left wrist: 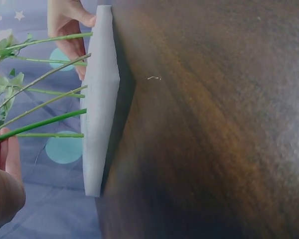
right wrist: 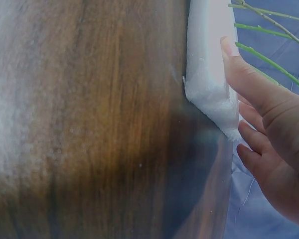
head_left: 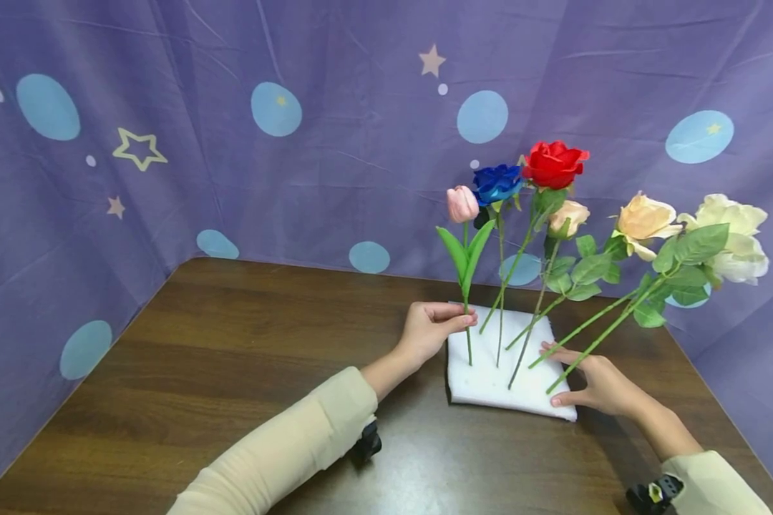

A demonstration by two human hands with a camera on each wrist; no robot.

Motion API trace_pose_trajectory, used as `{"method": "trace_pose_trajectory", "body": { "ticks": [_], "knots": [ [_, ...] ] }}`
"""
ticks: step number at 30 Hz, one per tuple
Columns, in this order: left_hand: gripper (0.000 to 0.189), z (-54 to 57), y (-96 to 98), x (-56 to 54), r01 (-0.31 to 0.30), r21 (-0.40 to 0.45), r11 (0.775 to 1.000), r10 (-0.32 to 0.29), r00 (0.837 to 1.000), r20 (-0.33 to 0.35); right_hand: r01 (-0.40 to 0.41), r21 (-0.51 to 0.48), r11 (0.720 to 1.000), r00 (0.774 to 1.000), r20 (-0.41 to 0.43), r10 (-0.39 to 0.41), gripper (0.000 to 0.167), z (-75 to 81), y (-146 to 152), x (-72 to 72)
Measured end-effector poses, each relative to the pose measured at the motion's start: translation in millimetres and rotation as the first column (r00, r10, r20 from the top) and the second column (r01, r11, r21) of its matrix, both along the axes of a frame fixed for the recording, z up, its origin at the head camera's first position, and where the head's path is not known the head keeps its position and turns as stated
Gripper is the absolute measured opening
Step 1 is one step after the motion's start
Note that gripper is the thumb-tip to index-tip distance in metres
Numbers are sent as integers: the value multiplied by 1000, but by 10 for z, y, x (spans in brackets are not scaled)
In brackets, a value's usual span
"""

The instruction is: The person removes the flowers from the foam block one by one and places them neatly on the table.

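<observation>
My left hand (head_left: 428,330) pinches the green stem of a pink tulip (head_left: 462,204) between thumb and fingertips. Below this grip, the stem (left wrist: 50,123) runs down to a white foam slab (head_left: 496,386) lying on the table. My right hand (head_left: 608,386) rests at the slab's right edge, its thumb and fingers spread apart; in the right wrist view the thumb (right wrist: 249,82) touches the foam. Also standing in the slab are a blue rose (head_left: 497,184), a red rose (head_left: 556,164), a small peach rose (head_left: 568,218), a larger peach rose (head_left: 646,218) and a white flower (head_left: 734,236), the last two leaning right.
The brown wooden table (head_left: 232,372) extends to the left of the slab. Behind it hangs a purple curtain (head_left: 361,143) with blue ovals and stars, close to the flower heads. A tiny pale scrap (left wrist: 154,77) lies on the table in the left wrist view.
</observation>
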State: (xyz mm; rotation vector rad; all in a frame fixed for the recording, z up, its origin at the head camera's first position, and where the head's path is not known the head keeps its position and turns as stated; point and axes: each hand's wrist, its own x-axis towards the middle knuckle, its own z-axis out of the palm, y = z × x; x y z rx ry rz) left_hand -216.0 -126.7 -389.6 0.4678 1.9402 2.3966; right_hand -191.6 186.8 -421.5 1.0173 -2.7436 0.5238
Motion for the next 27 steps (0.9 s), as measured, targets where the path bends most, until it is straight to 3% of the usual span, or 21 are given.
{"method": "trace_pose_trajectory", "body": {
  "ticks": [6, 16, 27],
  "knots": [
    [23, 29, -10, 10, -7, -24, 1000, 6, 999, -34, -7, -5, 1000, 1000, -21, 7, 74, -25, 26, -14],
    [24, 119, -180, 17, -23, 16, 1000, 23, 999, -34, -23, -10, 1000, 999, -44, 22, 75, -49, 56, -38],
    [25, 14, -568, 40, -86, 3, 996, 86, 996, 17, -16, -15, 1000, 999, -36, 15, 74, -63, 52, -30]
  ]
}}
